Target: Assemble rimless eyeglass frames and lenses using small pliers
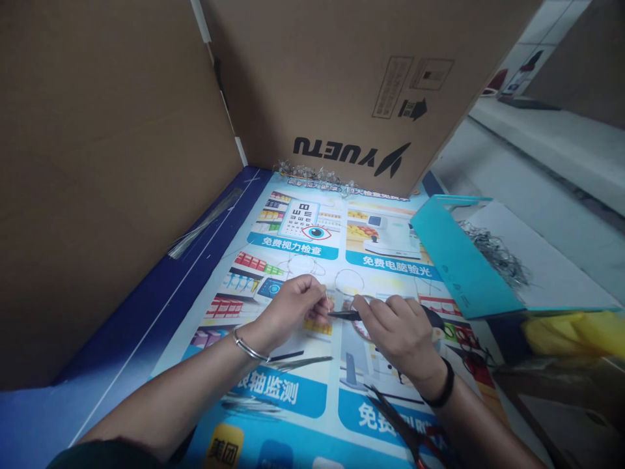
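Observation:
My left hand [291,306] is pinched closed on a thin metal wire piece [326,301] above a printed poster [312,391] that covers the table. My right hand [398,332] is closed around a dark slim tool [344,315] whose tip points left and meets the wire at my left fingertips. A silver bangle sits on my left wrist and a black band on my right wrist. Faint wire loops [349,279] lie on the poster just beyond my hands.
Brown cardboard walls [342,85] stand at the left and back. A teal box lid [459,267] with a heap of wire pieces [493,251] lies at the right. Pliers with red handles [410,433] lie near my right forearm. More wire bundles [312,174] rest by the back wall.

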A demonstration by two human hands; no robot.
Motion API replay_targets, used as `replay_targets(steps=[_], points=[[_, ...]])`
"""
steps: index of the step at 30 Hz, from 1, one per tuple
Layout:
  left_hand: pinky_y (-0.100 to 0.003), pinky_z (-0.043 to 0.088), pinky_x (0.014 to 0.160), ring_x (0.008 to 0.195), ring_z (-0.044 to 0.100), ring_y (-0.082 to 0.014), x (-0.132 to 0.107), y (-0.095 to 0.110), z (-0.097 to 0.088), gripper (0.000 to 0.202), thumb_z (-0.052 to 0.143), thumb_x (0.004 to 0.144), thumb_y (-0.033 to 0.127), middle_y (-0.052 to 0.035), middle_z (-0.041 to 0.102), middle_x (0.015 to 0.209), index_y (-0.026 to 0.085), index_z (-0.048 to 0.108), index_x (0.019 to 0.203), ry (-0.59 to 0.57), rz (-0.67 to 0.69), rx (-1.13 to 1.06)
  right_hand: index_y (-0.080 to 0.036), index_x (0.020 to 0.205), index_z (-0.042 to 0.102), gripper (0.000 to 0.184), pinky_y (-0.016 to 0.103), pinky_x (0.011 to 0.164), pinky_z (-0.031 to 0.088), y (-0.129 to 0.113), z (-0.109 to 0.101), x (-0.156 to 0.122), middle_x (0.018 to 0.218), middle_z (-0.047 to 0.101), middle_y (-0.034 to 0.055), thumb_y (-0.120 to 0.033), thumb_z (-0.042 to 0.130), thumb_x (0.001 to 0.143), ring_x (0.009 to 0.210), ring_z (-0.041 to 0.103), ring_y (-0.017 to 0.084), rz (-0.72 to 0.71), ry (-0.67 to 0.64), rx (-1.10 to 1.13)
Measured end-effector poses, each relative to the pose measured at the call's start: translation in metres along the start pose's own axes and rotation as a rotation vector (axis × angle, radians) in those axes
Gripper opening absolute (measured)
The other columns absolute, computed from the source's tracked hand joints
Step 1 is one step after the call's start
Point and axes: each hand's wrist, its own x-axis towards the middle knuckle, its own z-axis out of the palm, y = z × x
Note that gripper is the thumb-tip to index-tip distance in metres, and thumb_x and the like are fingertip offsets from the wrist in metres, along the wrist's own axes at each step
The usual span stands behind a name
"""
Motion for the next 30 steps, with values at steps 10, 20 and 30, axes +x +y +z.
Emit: replay_targets(steps=[10, 20, 30], points=[[-0.023, 0.048, 0.062, 0.063, 0.059, -0.0109, -0.004, 0.006, -0.008, 0.019, 0.051, 0.084, 0.029, -0.0019, 0.064, 0.073, 0.016, 0.058, 0.072, -0.127, 0.298, 0.421, -0.018, 0.092, 0.066, 0.013, 0.031, 0.063, 0.032, -0.005, -0.008, 0.006, 0.073, 0.063, 0.0031, -0.018, 0.059, 0.08, 0.07, 0.052, 0.017, 0.165, -0.218, 0.25], [-0.023, 0.048, 0.064, 0.066, 0.06, -0.0114, -0.006, 0.007, -0.01, 0.02, 0.049, 0.085, 0.028, -0.0031, 0.065, 0.076, 0.016, 0.06, 0.075, -0.19, 0.333, 0.489, -0.02, 0.082, 0.066, 0.007, 0.026, 0.062, 0.036, -0.003, -0.015, 0.01, 0.077, 0.067, 0.0017, -0.018, 0.062, 0.076, 0.073, 0.058, 0.017, 0.252, -0.339, 0.414], [-0.02, 0.045, 0.053, 0.056, 0.063, -0.0113, 0.003, 0.006, -0.009, 0.025, 0.062, 0.077, 0.035, -0.0044, 0.066, 0.067, 0.014, 0.054, 0.067, -0.057, 0.029, 0.169, -0.015, 0.094, 0.066, 0.017, 0.033, 0.066, 0.031, -0.005, -0.009, 0.005, 0.073, 0.06, 0.0057, -0.022, 0.054, 0.084, 0.072, 0.049, 0.019, 0.178, -0.13, 0.188]])
